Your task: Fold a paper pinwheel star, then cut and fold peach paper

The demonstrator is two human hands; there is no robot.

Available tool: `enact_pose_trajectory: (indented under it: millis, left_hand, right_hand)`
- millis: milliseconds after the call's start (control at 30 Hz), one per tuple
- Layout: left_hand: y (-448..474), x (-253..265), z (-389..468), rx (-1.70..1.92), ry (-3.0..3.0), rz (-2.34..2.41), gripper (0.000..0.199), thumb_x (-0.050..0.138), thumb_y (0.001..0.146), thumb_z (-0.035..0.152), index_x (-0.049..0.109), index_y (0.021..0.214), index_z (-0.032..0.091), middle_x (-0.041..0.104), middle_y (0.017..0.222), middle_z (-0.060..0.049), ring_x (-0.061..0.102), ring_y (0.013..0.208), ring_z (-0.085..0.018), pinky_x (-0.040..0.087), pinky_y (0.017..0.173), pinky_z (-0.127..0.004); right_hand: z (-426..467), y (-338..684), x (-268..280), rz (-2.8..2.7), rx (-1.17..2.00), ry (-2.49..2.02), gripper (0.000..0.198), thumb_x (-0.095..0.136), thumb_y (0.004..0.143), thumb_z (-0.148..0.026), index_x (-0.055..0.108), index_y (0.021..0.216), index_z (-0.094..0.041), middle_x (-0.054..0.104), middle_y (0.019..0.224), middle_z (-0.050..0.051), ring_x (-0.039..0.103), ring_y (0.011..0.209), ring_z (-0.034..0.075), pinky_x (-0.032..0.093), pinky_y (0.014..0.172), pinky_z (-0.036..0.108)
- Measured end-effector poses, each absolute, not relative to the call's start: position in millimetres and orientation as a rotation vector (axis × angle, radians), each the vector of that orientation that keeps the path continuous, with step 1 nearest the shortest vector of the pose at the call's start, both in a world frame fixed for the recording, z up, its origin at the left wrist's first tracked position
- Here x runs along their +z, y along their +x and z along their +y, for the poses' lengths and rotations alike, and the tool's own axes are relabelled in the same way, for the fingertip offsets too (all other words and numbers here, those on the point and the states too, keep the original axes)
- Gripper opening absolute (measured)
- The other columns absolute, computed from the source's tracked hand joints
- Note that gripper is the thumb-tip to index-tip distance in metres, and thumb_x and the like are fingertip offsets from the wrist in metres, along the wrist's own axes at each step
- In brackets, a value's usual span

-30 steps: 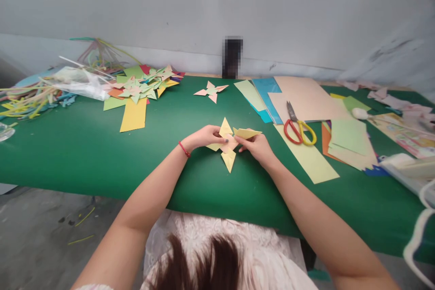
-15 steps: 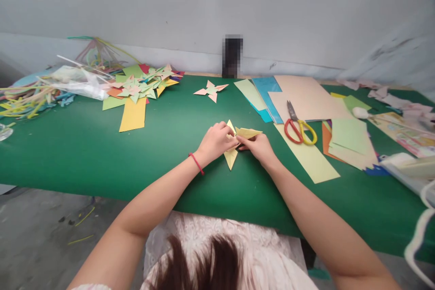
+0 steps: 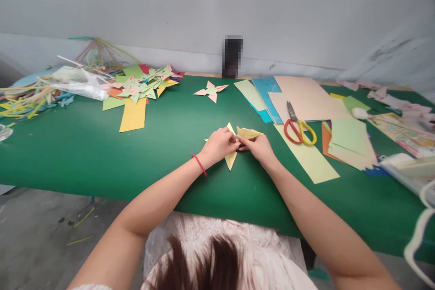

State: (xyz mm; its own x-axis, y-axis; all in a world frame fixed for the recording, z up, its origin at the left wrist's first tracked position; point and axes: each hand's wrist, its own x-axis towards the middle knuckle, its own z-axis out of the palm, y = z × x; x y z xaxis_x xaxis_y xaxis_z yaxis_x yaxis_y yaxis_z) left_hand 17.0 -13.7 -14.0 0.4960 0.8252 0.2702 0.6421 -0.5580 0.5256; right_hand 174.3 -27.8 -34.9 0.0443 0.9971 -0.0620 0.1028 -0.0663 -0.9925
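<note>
A pale yellow folded paper star [image 3: 230, 161] lies on the green table [image 3: 163, 145] in front of me, its points sticking out around my fingers. My left hand [image 3: 220, 145] covers the star's left and middle part, fingers bent and closed on the paper. From the right, my right hand [image 3: 258, 148] pinches the star near its centre, thumb and fingers beside a raised yellow flap. Where the fingertips meet, the folds are hidden. Straight ahead lies a pink four-pointed paper star [image 3: 211, 91].
Scissors [image 3: 300, 129] with red and yellow handles lie right, on paper sheets [image 3: 306, 99]. A pile of folded stars [image 3: 146, 82] and a yellow strip [image 3: 133, 115] sit left, beside coloured pipe-like strands [image 3: 27, 99]. A black object [image 3: 232, 58] stands at the wall.
My left hand has shifted slightly right and down over the star, and a left point now shows beyond it. My right hand stays nearly still, gripping the paper.
</note>
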Motion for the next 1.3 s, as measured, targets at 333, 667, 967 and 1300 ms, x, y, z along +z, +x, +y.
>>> enact_pose_trajectory:
  millis: [333, 667, 967, 1300]
  left_hand:
    - [15.9, -12.0, -12.2, 0.701, 2.432, 1.235, 0.012, 0.058, 0.078, 0.025, 0.056, 0.07, 0.016, 0.056, 0.079, -0.004, 0.05, 0.075, -0.016, 0.038, 0.065, -0.028]
    - [13.4, -11.0, -11.1, 0.724, 2.479, 1.303, 0.01, 0.061, 0.078, 0.025, 0.057, 0.074, 0.017, 0.057, 0.083, -0.003, 0.051, 0.077, -0.017, 0.036, 0.067, -0.028]
    - [12.9, -12.2, -13.5, 0.877, 2.453, 1.357, 0.007, 0.065, 0.075, 0.024, 0.061, 0.075, 0.019, 0.057, 0.093, -0.003, 0.05, 0.088, -0.019, 0.039, 0.076, -0.032]
    - [11.2, -21.2, -8.4, 1.065, 2.34, 1.159, 0.008, 0.066, 0.072, 0.016, 0.059, 0.07, 0.016, 0.046, 0.123, -0.009, 0.045, 0.113, -0.022, 0.041, 0.094, -0.037]
  right_hand:
    - [-31.7, 169.9, -24.4, -1.273, 1.188, -1.339, 0.034, 0.071, 0.065, -0.044, 0.06, 0.079, -0.016, 0.063, 0.074, 0.003, 0.065, 0.064, 0.016, 0.057, 0.051, 0.026]
    - [-31.6, 170.1, -24.3, -1.275, 1.246, -1.266, 0.034, 0.07, 0.066, -0.045, 0.056, 0.077, -0.017, 0.06, 0.072, 0.001, 0.064, 0.07, 0.018, 0.056, 0.05, 0.024]
    - [-32.5, 169.7, -22.9, -1.234, 1.26, -1.246, 0.033, 0.072, 0.064, -0.044, 0.052, 0.07, -0.019, 0.06, 0.069, -0.001, 0.063, 0.068, 0.016, 0.057, 0.051, 0.024]
    - [-33.7, 168.3, -21.8, -1.201, 1.3, -1.243, 0.034, 0.072, 0.064, -0.043, 0.049, 0.068, -0.019, 0.061, 0.07, 0.0, 0.064, 0.071, 0.017, 0.057, 0.052, 0.025]
